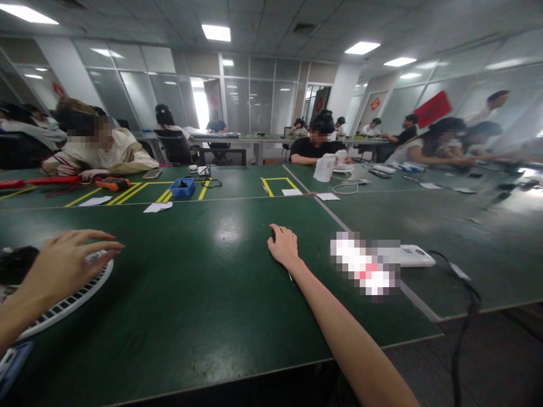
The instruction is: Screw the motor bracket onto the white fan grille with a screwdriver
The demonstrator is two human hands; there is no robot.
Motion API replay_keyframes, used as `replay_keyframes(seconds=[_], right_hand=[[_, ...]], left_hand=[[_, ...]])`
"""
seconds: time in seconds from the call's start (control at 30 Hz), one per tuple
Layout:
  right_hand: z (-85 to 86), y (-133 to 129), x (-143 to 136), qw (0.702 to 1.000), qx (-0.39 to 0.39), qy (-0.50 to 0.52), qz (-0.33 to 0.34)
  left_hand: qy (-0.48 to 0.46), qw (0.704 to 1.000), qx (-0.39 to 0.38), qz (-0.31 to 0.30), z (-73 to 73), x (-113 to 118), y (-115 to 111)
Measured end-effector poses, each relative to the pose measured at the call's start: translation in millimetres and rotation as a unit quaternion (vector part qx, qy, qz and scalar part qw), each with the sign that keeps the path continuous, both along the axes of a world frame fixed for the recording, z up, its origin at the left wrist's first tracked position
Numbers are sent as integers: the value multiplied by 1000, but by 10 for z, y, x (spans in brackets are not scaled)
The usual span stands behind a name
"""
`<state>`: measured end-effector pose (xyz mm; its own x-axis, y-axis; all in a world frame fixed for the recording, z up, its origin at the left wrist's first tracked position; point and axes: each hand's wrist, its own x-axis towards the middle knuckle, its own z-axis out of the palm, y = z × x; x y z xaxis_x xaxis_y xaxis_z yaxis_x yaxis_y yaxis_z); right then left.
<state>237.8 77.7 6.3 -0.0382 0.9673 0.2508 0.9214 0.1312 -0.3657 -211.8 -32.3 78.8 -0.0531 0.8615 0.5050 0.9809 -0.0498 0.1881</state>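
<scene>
At the left, my left hand (70,263) is open, its fingers stretched apart over a round white slotted grille (85,292). Whether it touches the grille I cannot tell. A dark lumpy object (17,263) lies beside that hand, partly cut off by the frame's edge. My right hand (283,245) rests low at the middle of the green table (203,294), fingers curled down. From under its wrist pokes the thin end of a slim rod-like tool (291,277); the rest is hidden by the hand.
Right of my right arm lie a bright blurred-out object (360,263) and a white device (413,256) near a black cable (473,294). A phone (14,364) is at the lower left. Farther off are a blue bin (182,187), an orange-black tool (113,183) and several seated people.
</scene>
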Motion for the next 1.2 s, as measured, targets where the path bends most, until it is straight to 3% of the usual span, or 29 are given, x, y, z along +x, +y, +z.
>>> replay_keyframes(seconds=[0.1, 0.23, 0.4, 0.57, 0.73, 1.2], right_hand=[[-10, 19, 8, 1000, -2, 6, -2], [-26, 42, 36, 1000, -6, 16, 6], [-26, 53, 75, 999, -14, 28, 15], [-34, 62, 95, 999, -20, 29, 30], [-55, 66, 116, 998, -22, 31, 45], [-49, 53, 135, 997, -12, 60, 48]], left_hand=[[52, 996, -3, -73, -245, 384, 199], [33, 988, -12, -148, -476, 1082, 346], [-28, 983, -30, -176, -666, 1874, 497], [-57, 978, -49, -196, -795, 2374, 666], [-42, 967, -66, -242, -860, 2553, 745], [-28, 961, -90, -259, -873, 2524, 698]])
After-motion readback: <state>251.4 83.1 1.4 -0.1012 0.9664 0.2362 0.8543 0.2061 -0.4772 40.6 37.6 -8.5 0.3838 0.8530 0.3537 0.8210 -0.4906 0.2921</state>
